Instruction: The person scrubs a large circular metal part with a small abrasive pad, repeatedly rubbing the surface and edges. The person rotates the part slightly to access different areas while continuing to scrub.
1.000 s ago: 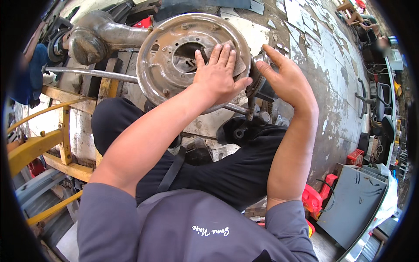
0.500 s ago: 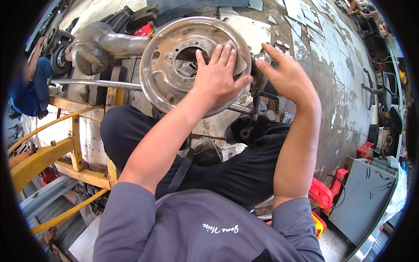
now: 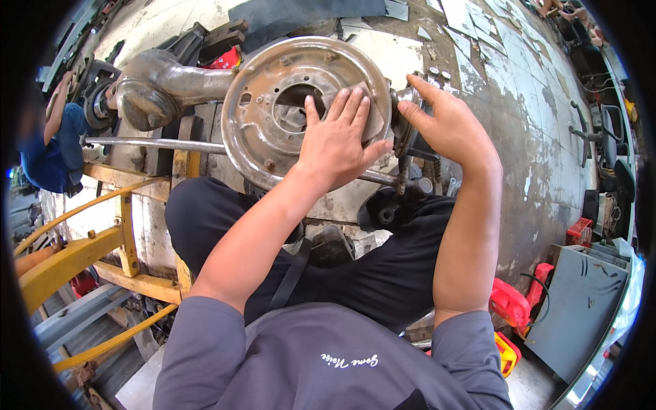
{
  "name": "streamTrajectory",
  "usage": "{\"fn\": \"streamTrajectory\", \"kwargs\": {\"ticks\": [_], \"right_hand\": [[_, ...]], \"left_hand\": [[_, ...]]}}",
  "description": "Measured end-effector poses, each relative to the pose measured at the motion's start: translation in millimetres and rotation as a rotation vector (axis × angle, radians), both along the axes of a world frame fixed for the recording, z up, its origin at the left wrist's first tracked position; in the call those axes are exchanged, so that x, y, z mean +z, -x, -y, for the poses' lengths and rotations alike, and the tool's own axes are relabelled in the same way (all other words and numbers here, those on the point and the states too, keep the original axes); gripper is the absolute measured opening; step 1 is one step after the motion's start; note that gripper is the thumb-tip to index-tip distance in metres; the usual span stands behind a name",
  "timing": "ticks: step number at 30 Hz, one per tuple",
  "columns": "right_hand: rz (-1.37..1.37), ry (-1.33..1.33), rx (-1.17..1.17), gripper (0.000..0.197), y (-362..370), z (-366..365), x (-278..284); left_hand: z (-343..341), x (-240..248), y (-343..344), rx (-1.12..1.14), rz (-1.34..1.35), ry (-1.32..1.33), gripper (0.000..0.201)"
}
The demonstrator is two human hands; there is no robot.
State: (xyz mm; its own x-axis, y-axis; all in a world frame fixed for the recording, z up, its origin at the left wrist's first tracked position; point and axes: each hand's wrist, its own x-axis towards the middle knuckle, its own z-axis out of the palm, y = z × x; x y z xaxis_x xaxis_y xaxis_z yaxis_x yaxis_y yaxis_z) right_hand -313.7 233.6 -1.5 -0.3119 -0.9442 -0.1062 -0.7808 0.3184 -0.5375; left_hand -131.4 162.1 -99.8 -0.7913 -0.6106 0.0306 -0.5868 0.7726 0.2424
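A round, brownish metal brake backing plate stands tilted before me, with a central opening and bolt holes around it. My left hand lies flat against its right side, fingers spread and stretched out. Under those fingers a grey-brown sheet, looking like sandpaper or cloth, presses against the metal. Just right of the plate, my right hand curls at a dark round hub, thumb and index finger showing at its edge. Its other fingers are hidden. A bulky axle housing extends left from the plate.
A metal rod crosses below the housing. Yellow frame bars stand at left, near a person in blue. To the right are a grey metal cabinet and a red tool. Broken tiles lie on the floor at the far side.
The whole view has shifted slightly, so plate and housing sit a little lower. My left hand stays on the sheet, which remains at the plate's right side; the right hand keeps its place.
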Motion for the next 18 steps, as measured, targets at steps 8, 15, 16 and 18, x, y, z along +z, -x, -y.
{"fn": "streamTrajectory", "kwargs": {"ticks": [8, 15, 16, 18], "right_hand": [[0.0, -0.01, 0.012, 0.058, -1, 2, -5], [0.011, -0.015, 0.002, 0.058, -3, 2, -6], [0.022, -0.053, -0.017, 0.058, -5, 2, -3], [0.015, -0.01, -0.016, 0.058, -2, 2, -4]], "left_hand": [[-7, -6, 0, 0.009, -0.056, 0.007, 0.099], [16, -7, 19, 0.065, -0.015, 0.005, 0.101], [14, -8, 17, 0.073, -0.028, -0.024, 0.101], [13, -9, 13, 0.06, -0.044, -0.06, 0.102]]}}
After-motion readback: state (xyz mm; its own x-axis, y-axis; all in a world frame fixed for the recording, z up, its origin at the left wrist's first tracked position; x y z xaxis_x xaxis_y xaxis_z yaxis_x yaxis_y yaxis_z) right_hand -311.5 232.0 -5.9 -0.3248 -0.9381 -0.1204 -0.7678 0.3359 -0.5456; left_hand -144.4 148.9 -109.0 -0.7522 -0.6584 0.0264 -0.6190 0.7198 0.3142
